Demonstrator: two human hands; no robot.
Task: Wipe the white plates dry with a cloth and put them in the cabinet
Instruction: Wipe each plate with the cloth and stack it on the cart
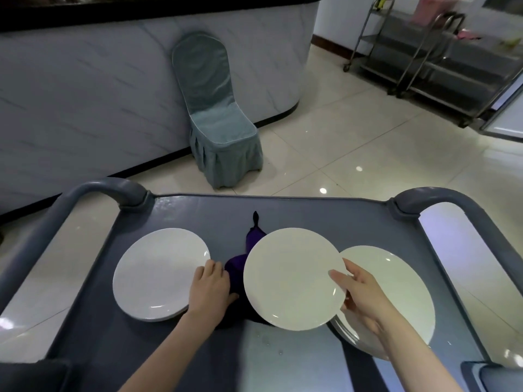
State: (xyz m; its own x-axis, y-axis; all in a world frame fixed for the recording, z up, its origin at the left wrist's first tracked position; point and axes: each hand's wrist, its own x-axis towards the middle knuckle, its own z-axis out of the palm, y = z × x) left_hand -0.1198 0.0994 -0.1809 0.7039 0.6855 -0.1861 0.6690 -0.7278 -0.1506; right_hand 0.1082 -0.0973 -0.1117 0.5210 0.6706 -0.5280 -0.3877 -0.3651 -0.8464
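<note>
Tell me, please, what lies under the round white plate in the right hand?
A dark purple cloth shows beneath its left edge, a stack of white plates beneath its right; the rest is covered.

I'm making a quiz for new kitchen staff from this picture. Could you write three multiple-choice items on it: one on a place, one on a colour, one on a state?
1. Where does the cloth lie?
A. on a chair seat
B. on the cart, between the left stack and the middle plate
C. on the floor

2. What colour is the cloth?
A. purple
B. yellow
C. white

3. How is the middle plate held?
A. it lies untouched
B. the right hand grips its rim
C. both hands grip it

Answers:
1 B: the cloth sits on the cart top between those plates, under the left hand.
2 A: its folds show deep purple.
3 B: the right hand's thumb lies on the rim with fingers beneath, while the left hand is on the cloth.
</note>
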